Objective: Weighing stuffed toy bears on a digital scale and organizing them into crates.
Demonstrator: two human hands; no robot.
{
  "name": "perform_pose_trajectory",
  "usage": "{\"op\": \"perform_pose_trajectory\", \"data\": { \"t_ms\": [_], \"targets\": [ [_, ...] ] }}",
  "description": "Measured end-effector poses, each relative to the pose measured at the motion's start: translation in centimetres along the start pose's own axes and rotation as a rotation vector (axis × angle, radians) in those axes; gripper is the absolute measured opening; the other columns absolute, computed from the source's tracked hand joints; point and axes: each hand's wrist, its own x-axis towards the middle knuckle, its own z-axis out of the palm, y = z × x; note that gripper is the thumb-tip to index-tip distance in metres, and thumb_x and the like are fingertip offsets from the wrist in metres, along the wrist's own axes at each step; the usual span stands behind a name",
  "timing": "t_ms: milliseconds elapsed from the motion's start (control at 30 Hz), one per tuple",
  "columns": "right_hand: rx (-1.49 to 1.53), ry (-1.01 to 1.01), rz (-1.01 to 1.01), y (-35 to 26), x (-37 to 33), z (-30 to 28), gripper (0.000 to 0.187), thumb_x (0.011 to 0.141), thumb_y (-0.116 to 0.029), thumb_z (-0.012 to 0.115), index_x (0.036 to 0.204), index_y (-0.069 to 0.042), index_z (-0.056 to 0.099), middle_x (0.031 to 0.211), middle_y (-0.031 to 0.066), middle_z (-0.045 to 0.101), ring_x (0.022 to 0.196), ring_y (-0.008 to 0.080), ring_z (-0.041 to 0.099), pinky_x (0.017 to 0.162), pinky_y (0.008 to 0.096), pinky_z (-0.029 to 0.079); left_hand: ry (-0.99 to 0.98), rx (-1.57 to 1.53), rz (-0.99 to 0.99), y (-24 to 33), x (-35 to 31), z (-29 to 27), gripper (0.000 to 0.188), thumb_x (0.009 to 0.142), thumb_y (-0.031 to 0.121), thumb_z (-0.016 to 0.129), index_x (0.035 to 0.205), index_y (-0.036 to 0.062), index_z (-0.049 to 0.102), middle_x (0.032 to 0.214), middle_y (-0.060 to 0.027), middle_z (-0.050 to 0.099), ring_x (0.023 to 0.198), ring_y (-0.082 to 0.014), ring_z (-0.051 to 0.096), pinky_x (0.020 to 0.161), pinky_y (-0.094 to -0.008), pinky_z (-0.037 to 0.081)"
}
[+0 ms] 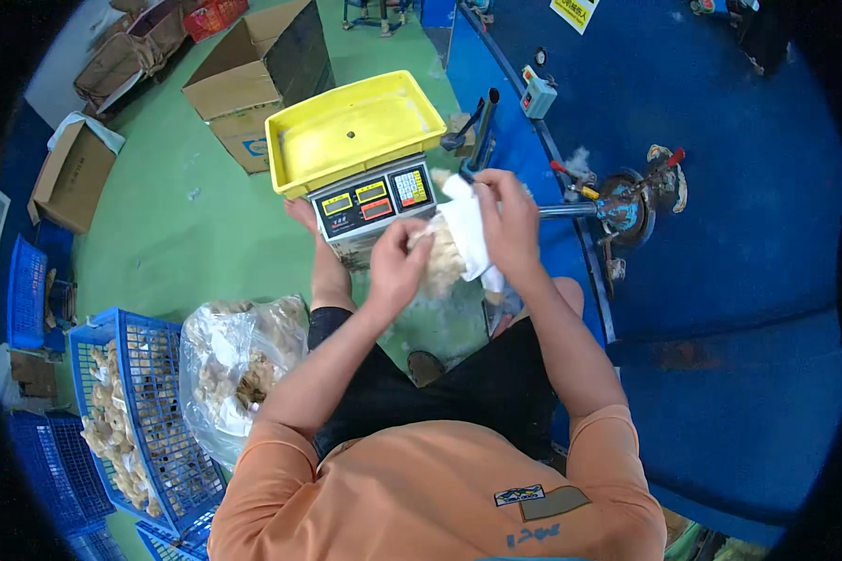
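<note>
In front of my lap I hold a beige plush toy piece (442,259) with white cloth (470,234) along its right side. My left hand (398,264) is closed, thumb and fingers pinching the plush at its left edge. Closed on the white cloth near its upper end is my right hand (512,224). The upper end of the piece lies just below a dark upright metal tube (484,131). Its full shape is hidden by my fingers and by folds. Just beyond my left hand stands a digital scale (374,204) carrying a yellow tray (351,140).
On my left a see-through plastic bag (239,341) and a blue basket (150,411) hold beige plush pieces. An open cardboard box (253,89) stands behind the scale. To the right rises a large blue metal machine (730,234) with a round fitting (624,208).
</note>
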Motion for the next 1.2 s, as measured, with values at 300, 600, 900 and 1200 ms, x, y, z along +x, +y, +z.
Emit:
{"op": "perform_pose_trajectory", "data": {
  "t_ms": [300,600,900,1200],
  "targets": [
    [-0.535,-0.379,-0.058,-0.3,1.0,2.0,0.018,0.098,-0.028,0.053,0.100,-0.011,0.058,0.080,0.0130,0.069,0.069,0.0393,0.064,0.062,0.0510,0.045,-0.091,0.138,0.413,-2.5,-4.1,7.0,0.015,0.083,-0.002,0.062,0.096,0.0033,0.063,0.096,-0.0096,0.062,0.087,-0.0283,0.059,0.081,-0.0349,0.048],
    [-0.389,-0.163,-0.450,4.7,1.5,-3.3,0.024,0.089,-0.033,0.066,0.097,-0.011,0.061,0.089,0.0092,0.069,0.085,0.0311,0.066,0.079,0.0443,0.048,0.000,-0.442,0.038,-4.8,-1.9,4.9,0.041,0.090,0.002,0.065,0.127,0.0013,0.048,0.116,-0.0132,0.062,0.099,-0.0181,0.061,0.090,-0.0286,0.050],
    [-0.526,-0.630,-0.432,5.2,2.2,-4.0,0.036,0.083,-0.043,0.070,0.094,-0.011,0.060,0.088,0.0075,0.066,0.082,0.0294,0.063,0.079,0.0408,0.047,-0.406,0.175,0.277,1.6,5.1,0.0,0.041,0.087,0.001,0.070,0.126,-0.0011,0.058,0.108,-0.0132,0.068,0.099,-0.0162,0.064,0.088,-0.0273,0.052],
    [-0.494,-0.689,-0.419,1.4,2.3,-0.8,0.037,0.089,-0.046,0.063,0.095,-0.009,0.060,0.086,0.0111,0.068,0.078,0.0320,0.065,0.075,0.0448,0.047,-0.357,-0.220,0.026,-1.0,4.4,-4.2,0.031,0.091,0.009,0.069,0.121,0.0022,0.064,0.101,-0.0070,0.070,0.091,-0.0153,0.063,0.085,-0.0271,0.053]
  ]
}}
